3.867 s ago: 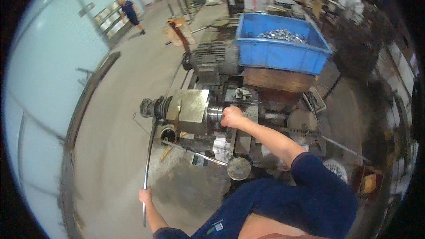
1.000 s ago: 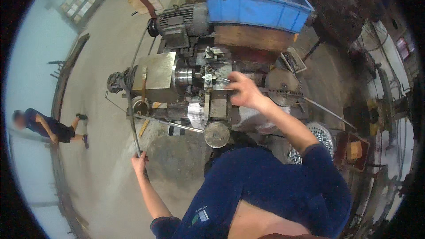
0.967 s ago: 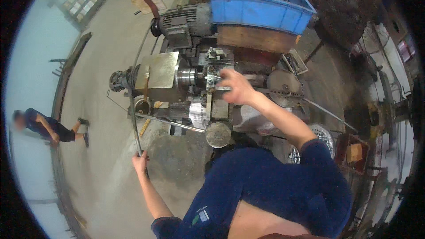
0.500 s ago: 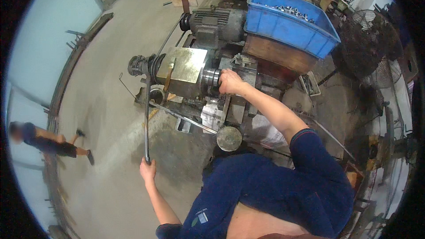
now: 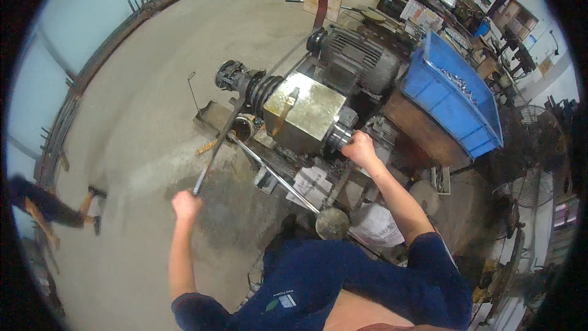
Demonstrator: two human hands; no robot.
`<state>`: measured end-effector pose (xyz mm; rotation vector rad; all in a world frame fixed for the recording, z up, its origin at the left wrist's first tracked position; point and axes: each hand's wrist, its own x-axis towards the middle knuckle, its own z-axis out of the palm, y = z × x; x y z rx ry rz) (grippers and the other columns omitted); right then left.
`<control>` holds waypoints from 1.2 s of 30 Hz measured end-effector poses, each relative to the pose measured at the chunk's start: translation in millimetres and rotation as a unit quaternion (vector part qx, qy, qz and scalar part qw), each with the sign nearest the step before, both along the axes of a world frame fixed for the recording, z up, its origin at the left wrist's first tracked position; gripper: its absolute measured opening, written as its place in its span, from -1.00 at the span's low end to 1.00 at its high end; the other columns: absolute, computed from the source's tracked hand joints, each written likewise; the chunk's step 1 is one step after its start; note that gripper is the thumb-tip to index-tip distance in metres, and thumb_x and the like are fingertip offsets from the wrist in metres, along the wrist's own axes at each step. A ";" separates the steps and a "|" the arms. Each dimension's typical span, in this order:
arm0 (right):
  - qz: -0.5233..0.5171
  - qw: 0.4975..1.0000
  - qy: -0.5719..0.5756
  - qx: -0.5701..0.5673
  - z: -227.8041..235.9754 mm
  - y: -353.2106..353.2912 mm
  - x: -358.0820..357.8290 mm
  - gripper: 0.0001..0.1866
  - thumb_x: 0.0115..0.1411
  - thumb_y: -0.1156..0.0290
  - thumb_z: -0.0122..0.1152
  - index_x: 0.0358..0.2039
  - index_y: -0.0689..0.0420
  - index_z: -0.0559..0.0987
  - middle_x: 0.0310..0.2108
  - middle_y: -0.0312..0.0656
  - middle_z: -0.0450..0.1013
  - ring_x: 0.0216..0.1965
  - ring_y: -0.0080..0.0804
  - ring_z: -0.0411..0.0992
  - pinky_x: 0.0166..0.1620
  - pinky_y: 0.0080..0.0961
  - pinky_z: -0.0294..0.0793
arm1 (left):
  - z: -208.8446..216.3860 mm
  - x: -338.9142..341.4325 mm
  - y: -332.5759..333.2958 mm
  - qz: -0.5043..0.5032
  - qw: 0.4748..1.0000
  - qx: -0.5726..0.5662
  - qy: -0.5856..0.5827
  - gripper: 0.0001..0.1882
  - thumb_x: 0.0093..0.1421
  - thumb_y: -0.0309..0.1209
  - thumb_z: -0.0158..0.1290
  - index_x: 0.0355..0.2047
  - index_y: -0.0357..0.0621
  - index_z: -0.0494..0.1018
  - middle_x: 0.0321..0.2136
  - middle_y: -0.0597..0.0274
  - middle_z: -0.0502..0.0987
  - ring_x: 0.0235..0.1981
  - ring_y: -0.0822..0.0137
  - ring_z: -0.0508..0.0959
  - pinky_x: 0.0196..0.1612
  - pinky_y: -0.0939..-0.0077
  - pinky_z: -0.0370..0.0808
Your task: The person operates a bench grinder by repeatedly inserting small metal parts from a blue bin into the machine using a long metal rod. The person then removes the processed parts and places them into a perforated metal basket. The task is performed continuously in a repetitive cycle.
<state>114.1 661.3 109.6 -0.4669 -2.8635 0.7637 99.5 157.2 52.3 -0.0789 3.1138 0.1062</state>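
A small old lathe [image 5: 306,113] stands on the concrete floor in front of me. My left hand [image 5: 185,203] is closed around the near end of a long thin metal rod [image 5: 217,141] that runs up toward the pulley end [image 5: 236,76] of the machine. My right hand [image 5: 360,148] reaches forward and rests on the chuck [image 5: 339,136] beside the brass-coloured headstock cover. A long lever with a round disc at its end [image 5: 331,222] slants across the machine's near side.
An electric motor [image 5: 358,61] sits behind the lathe. A blue crate [image 5: 453,107] with metal parts stands on a brown stand at right. Another person [image 5: 49,205] walks at far left. Metal bars line the left wall. A fan [image 5: 530,190] and cluttered benches fill the right.
My head has turned, so the machine sits tilted in view. My left hand has lifted the rod closer to the pulley end. My right hand stays at the chuck.
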 end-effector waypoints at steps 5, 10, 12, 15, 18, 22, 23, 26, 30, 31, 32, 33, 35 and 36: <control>0.000 1.000 -0.006 0.016 7.9 -7.3 -4.2 -0.79 -0.35 0.38 0.08 -0.73 0.30 0.45 -0.50 0.09 0.39 -0.41 0.02 0.40 -0.32 -0.28 0.40 | -10.6 -91.9 -96.6 -0.131 0.978 -0.140 0.084 -0.85 -0.24 -0.35 0.04 -0.59 -0.07 0.37 -0.59 0.16 0.45 -0.56 0.14 0.49 -0.49 0.27 0.39; 0.029 0.998 0.008 0.055 -2.8 1.6 0.4 -0.76 -0.34 0.36 0.07 -0.64 0.26 0.52 -0.44 0.07 0.40 -0.41 -0.01 0.39 -0.28 -0.32 0.41 | -8.7 -122.6 -103.7 -0.166 0.974 -0.098 0.118 -0.88 -0.23 -0.42 0.03 -0.62 -0.11 0.34 -0.62 0.13 0.44 -0.57 0.11 0.48 -0.48 0.27 0.38; 0.038 0.997 -0.045 0.044 1.1 3.7 1.3 -0.77 -0.34 0.36 0.09 -0.63 0.23 0.53 -0.33 0.03 0.39 -0.29 -0.05 0.36 -0.21 -0.34 0.38 | -6.4 -119.5 -97.7 -0.115 0.983 -0.130 0.063 -0.87 -0.22 -0.42 0.02 -0.58 -0.12 0.38 -0.56 0.11 0.46 -0.52 0.11 0.49 -0.44 0.29 0.40; 0.108 0.982 0.143 0.061 11.9 -1.4 20.7 -0.83 -0.38 0.41 0.13 -0.68 0.19 0.52 -0.31 -0.02 0.38 -0.21 -0.08 0.32 -0.20 -0.28 0.36 | 4.5 -116.0 -79.4 -0.063 0.993 -0.025 0.093 -0.80 -0.16 -0.50 0.00 -0.44 -0.20 0.44 -0.51 0.02 0.47 -0.43 0.07 0.49 -0.32 0.27 0.42; 0.095 0.974 0.199 0.051 20.3 7.0 62.6 -0.79 -0.42 0.46 0.14 -0.61 0.15 0.50 -0.18 -0.06 0.33 -0.15 -0.05 0.26 -0.14 -0.29 0.32 | -11.2 -100.3 -17.0 -0.078 0.916 0.191 0.344 -0.76 -0.11 -0.56 -0.03 -0.35 -0.25 0.45 -0.48 -0.01 0.47 -0.40 0.08 0.49 -0.27 0.29 0.41; 0.058 0.981 0.173 0.062 34.2 25.5 127.3 -0.75 -0.41 0.48 0.12 -0.56 0.17 0.50 -0.14 -0.02 0.32 -0.16 -0.03 0.26 -0.14 -0.29 0.32 | -201.1 -70.2 23.3 0.011 0.906 0.419 0.062 -0.69 0.00 -0.32 0.02 -0.30 -0.31 0.43 -0.36 0.00 0.50 -0.33 0.07 0.50 -0.23 0.32 0.40; 0.011 0.986 0.144 0.081 25.5 38.0 157.1 -0.75 -0.41 0.47 0.12 -0.56 0.18 0.50 -0.15 -0.02 0.32 -0.15 -0.04 0.26 -0.13 -0.30 0.32 | -151.5 -50.3 111.1 -0.053 0.953 0.289 -0.075 -0.65 -0.02 -0.31 0.02 -0.25 -0.29 0.42 -0.32 0.03 0.50 -0.27 0.08 0.50 -0.22 0.27 0.39; -0.070 0.989 0.089 0.093 21.6 57.0 209.7 -0.73 -0.41 0.43 0.17 -0.55 0.17 0.54 -0.18 -0.05 0.36 -0.12 -0.07 0.27 -0.08 -0.31 0.31 | -209.9 -36.5 143.5 -0.134 0.951 0.139 -0.241 -0.65 -0.05 -0.20 0.06 -0.30 -0.16 0.44 -0.30 0.07 0.50 -0.21 0.14 0.49 -0.19 0.31 0.41; -0.142 0.984 0.045 0.097 18.4 70.1 274.0 -0.72 -0.42 0.42 0.16 -0.54 0.16 0.55 -0.20 -0.05 0.37 -0.13 -0.07 0.28 -0.07 -0.31 0.29 | -198.8 -67.5 150.7 -0.283 0.939 -0.064 -0.187 -0.67 -0.10 -0.09 0.09 -0.36 0.01 0.46 -0.37 0.13 0.52 -0.26 0.16 0.51 -0.26 0.34 0.46; -0.158 0.982 0.040 0.096 14.5 76.4 285.3 -0.72 -0.41 0.42 0.16 -0.54 0.16 0.55 -0.18 -0.04 0.37 -0.12 -0.07 0.28 -0.06 -0.31 0.29 | -194.9 -84.8 146.9 -0.291 0.940 -0.045 -0.174 -0.66 -0.09 -0.11 0.08 -0.33 0.01 0.45 -0.37 0.14 0.52 -0.27 0.14 0.51 -0.28 0.31 0.46; -0.172 0.980 0.035 0.094 8.7 84.4 296.9 -0.72 -0.41 0.41 0.15 -0.54 0.16 0.56 -0.17 -0.04 0.37 -0.12 -0.07 0.27 -0.06 -0.31 0.28 | -195.9 -85.5 146.3 -0.237 0.953 -0.043 -0.182 -0.65 -0.09 -0.12 0.08 -0.32 0.01 0.45 -0.36 0.14 0.52 -0.28 0.13 0.51 -0.28 0.30 0.46; -0.192 0.977 0.024 0.093 2.3 89.4 311.6 -0.72 -0.40 0.41 0.15 -0.54 0.15 0.56 -0.16 -0.04 0.36 -0.11 -0.07 0.27 -0.05 -0.31 0.28 | -182.6 -79.0 156.4 -0.189 0.962 -0.041 -0.193 -0.65 -0.09 -0.13 0.08 -0.30 0.01 0.45 -0.35 0.14 0.51 -0.28 0.12 0.51 -0.28 0.30 0.46; -0.229 0.971 -0.011 0.073 -6.4 104.4 333.1 -0.71 -0.36 0.38 0.13 -0.51 0.15 0.58 -0.13 -0.02 0.36 -0.09 -0.07 0.27 -0.02 -0.33 0.27 | -170.1 -66.8 163.9 -0.135 0.976 -0.004 -0.168 -0.66 -0.09 -0.16 0.07 -0.29 0.01 0.45 -0.34 0.14 0.52 -0.29 0.11 0.51 -0.29 0.29 0.45; -0.243 0.967 -0.010 0.081 -5.6 110.3 338.9 -0.72 -0.34 0.38 0.13 -0.52 0.17 0.57 -0.16 -0.03 0.38 -0.10 -0.08 0.28 -0.03 -0.33 0.27 | -172.7 -56.2 155.0 -0.129 0.982 0.031 -0.137 -0.67 -0.09 -0.19 0.07 -0.28 0.01 0.45 -0.34 0.13 0.52 -0.30 0.10 0.51 -0.29 0.28 0.45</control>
